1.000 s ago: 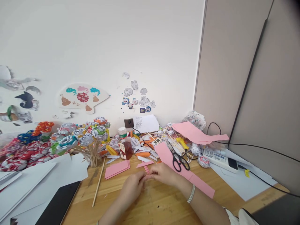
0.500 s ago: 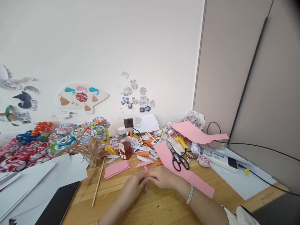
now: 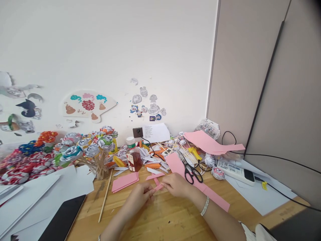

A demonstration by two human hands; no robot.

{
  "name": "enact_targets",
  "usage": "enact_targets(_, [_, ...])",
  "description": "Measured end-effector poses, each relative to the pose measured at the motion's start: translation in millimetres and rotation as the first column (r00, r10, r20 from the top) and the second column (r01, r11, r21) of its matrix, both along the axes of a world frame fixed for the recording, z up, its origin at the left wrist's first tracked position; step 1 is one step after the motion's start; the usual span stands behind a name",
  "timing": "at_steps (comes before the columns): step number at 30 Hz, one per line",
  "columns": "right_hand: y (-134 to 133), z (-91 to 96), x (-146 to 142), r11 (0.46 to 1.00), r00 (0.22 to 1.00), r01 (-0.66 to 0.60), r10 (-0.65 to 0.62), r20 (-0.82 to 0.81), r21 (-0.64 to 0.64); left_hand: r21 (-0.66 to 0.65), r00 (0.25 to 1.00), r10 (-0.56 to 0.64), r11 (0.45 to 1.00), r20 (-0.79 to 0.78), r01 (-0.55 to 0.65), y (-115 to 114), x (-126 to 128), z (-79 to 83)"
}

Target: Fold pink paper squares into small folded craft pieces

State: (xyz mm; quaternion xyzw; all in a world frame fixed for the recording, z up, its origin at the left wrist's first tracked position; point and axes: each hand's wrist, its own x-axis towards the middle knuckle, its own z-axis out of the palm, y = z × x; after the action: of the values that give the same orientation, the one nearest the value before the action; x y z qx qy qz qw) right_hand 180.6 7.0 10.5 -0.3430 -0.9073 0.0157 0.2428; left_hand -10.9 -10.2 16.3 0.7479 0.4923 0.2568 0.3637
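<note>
Between my hands, a small folded strip of pink paper (image 3: 158,187) is stretched just above the wooden table. My left hand (image 3: 141,195) pinches its left end, and my right hand (image 3: 177,185) grips the right end with fingers closed. Right behind the fingers lie narrow folded pink strips (image 3: 154,176). A stack of pink paper rectangles (image 3: 124,181) rests to the left of them. Black-handled scissors (image 3: 192,174) lie on a long pink sheet (image 3: 209,194) beside my right hand.
A wooden stick (image 3: 105,197) and a black tablet-like slab (image 3: 62,219) lie at left, near white sheets (image 3: 27,201). Paper flowers on sticks (image 3: 92,149) crowd the back left. A bottle (image 3: 133,159) stands amid paper scraps. A white device (image 3: 235,171) with a cable sits at right.
My hands have moved slightly apart, and the pink paper strip between them now shows. The things on the table have stayed put.
</note>
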Motion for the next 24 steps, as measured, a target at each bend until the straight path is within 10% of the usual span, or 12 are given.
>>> enact_targets(24, [12,4.4,13,0.992,0.972,0.097,-0.113,-0.207,-0.086,-0.049,0.973,0.170,0.985,0.158,-0.164,6,-7,16.2])
